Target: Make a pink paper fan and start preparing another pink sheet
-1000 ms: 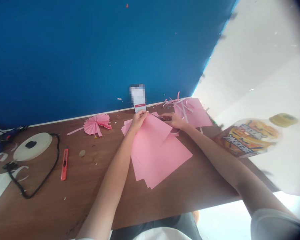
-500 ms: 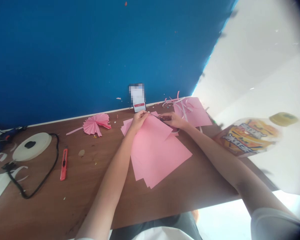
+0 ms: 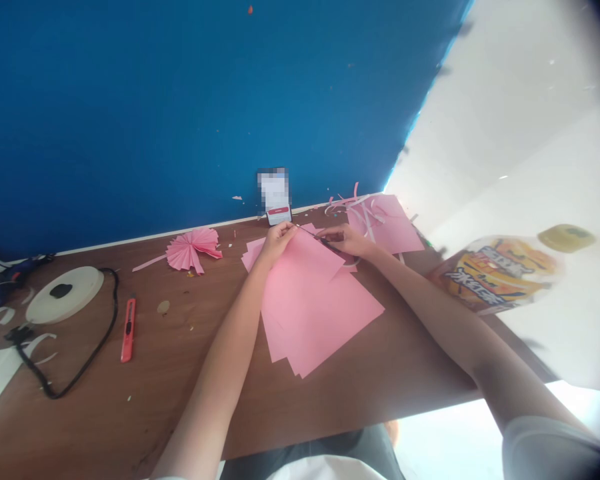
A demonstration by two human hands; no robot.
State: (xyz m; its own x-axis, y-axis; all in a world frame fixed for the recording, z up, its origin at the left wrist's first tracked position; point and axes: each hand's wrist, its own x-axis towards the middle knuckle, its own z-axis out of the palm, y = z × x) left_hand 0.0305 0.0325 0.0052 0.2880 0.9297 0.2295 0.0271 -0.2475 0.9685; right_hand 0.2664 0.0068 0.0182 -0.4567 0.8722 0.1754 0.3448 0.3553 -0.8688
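Note:
My left hand [image 3: 279, 241] pinches the far edge of a pink paper sheet [image 3: 315, 293], which lies over several more pink sheets on the brown table. At that same far edge, my right hand [image 3: 347, 240] is closed around what look like scissors [image 3: 323, 241], dark and slim. Their tip points left, close to my left fingertips. My right fingers partly hide the handles. A pink folded-paper fan [image 3: 193, 250] with a strip sticking out lies to the left of the sheets.
A phone [image 3: 277, 197] leans against the blue wall. Pink paper with cut strips [image 3: 385, 223] lies at the back right, near a bottle with a yellow cap [image 3: 505, 273]. Leftward are a red box cutter [image 3: 128, 330], a white round device [image 3: 65, 293] and a black cord [image 3: 97, 350].
Almost nothing differs. Both hands hold the same places at the sheet's far edge, and the view has shifted very slightly.

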